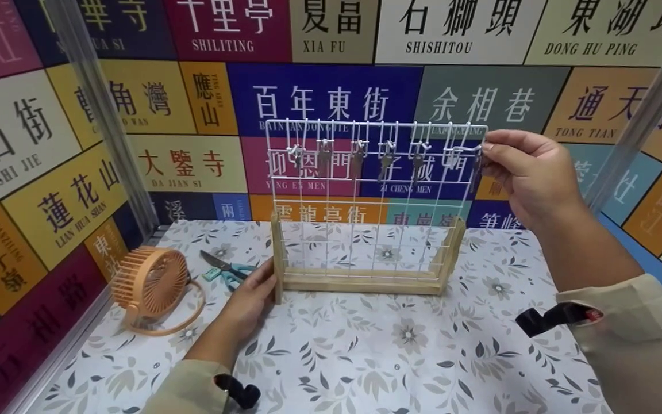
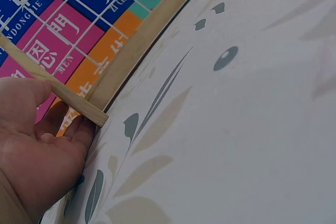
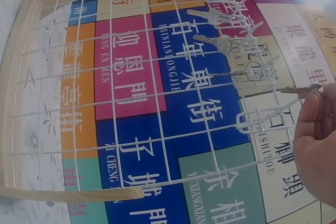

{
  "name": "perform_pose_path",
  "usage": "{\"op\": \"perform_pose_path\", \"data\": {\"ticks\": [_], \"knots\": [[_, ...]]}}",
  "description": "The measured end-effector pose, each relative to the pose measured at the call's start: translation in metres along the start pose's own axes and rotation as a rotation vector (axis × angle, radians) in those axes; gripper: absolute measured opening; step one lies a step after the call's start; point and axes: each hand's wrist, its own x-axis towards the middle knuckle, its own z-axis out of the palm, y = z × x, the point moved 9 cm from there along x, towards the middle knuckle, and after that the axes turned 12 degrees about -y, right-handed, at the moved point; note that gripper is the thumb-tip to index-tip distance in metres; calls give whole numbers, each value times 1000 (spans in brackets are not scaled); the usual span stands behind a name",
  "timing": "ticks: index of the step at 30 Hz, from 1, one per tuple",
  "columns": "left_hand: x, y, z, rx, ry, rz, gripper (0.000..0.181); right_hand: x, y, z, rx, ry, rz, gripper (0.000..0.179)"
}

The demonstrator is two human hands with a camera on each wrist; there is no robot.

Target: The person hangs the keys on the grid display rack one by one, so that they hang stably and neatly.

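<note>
A white wire grid rack (image 1: 365,202) stands upright in a wooden base (image 1: 360,283). Keys on rings, such as this key (image 1: 357,158), hang from several hooks along its top. At the upper right corner my right hand (image 1: 532,172) pinches a key on a ring (image 3: 302,91) by the last hook (image 3: 262,119). From the right wrist view I cannot tell if the ring is on that hook. My left hand (image 1: 253,302) grips the left wooden post (image 2: 79,103) low down, thumb on one side and fingers curled on the other.
An orange fan (image 1: 150,282) stands at the left of the table. Between it and the rack lie scissors (image 1: 230,267) with teal handles, by a small green item (image 1: 212,274). A floral cloth (image 1: 354,356) covers the table, and a sign-printed wall (image 1: 325,86) rises behind.
</note>
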Motion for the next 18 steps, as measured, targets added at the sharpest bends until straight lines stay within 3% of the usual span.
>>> {"op": "perform_pose_path", "data": {"ticks": [7,13,18], "knots": [[1,-1,-1,-11,10,-17,52,-6,13,-5,26,-17,-22,28],[0,-2,-1,-15,10,-31,52,-18,38,-9,73,-17,-5,24],[-1,-2,-1,-23,5,-31,52,-33,57,-7,71,-4,20,30]]}}
